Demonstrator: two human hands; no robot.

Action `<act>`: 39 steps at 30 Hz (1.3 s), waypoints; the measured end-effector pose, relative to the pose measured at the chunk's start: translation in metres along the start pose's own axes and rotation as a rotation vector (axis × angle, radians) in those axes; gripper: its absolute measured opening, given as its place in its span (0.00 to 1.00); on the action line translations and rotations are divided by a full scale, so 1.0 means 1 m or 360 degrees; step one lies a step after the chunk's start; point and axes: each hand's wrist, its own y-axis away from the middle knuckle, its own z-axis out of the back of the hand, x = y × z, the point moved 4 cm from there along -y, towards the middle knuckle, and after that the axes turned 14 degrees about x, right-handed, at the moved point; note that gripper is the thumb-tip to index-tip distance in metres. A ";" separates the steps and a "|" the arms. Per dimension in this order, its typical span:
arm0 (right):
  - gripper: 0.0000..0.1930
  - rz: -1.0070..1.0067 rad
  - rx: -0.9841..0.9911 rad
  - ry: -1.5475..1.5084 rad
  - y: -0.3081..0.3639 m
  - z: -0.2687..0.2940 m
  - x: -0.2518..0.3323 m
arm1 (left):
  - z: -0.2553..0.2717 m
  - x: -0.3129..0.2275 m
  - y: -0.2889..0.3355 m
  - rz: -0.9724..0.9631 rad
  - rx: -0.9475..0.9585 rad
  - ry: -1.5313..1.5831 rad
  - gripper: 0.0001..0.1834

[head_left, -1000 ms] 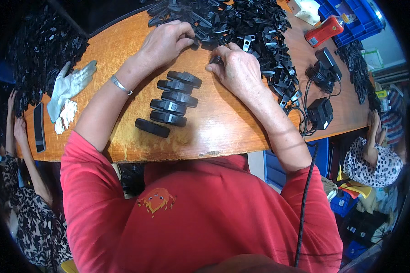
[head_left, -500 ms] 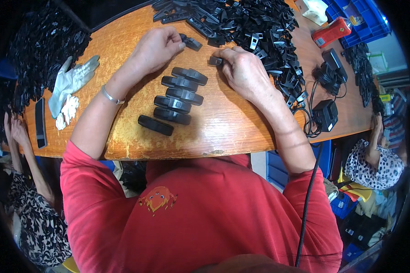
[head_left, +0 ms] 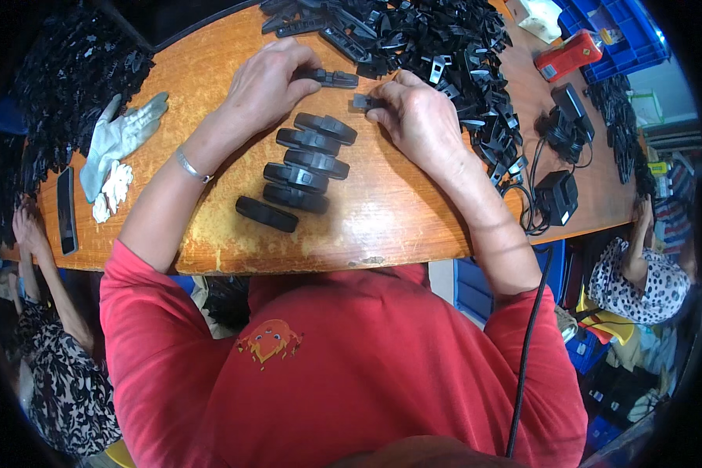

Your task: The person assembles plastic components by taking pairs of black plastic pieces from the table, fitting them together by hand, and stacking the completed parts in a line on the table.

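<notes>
Between its thumb and fingers, my left hand (head_left: 277, 78) grips a long black plastic part (head_left: 335, 79) that points to the right. My right hand (head_left: 417, 113) pinches a smaller black plastic piece (head_left: 364, 102), just right of and nearer than that part. The two pieces are apart. Below the hands, several rounded black plastic parts (head_left: 317, 164) stand in a staggered row on the wooden table (head_left: 398, 210). One more black part (head_left: 267, 214) lies at the near end of this row. Close beyond my right hand begins a big heap of black plastic pieces (head_left: 437, 39).
Grey-white gloves (head_left: 117, 144) and a phone (head_left: 67, 210) lie at left, by another black heap (head_left: 78, 78). To the right are cabled black adapters (head_left: 558, 197), a red bottle (head_left: 568, 56) and a blue crate (head_left: 620, 47). People sit at both sides; a cable (head_left: 526, 351) hangs before me.
My left hand has turned the long black part so it lies level and shows more of its length. The piece in my right hand has shifted slightly left and now shows more.
</notes>
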 end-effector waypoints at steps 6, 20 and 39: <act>0.13 0.0062 -0.0109 -0.0143 -0.010 -0.001 -0.003 | -0.004 -0.017 0.009 -0.0090 0.0072 0.0168 0.11; 0.13 0.0405 0.0019 0.0240 -0.040 0.005 -0.011 | -0.012 -0.008 0.006 -0.0082 0.0038 0.0468 0.09; 0.12 0.0359 -0.0054 0.0190 -0.034 -0.012 0.000 | -0.011 -0.014 0.007 -0.0027 0.0090 0.0527 0.09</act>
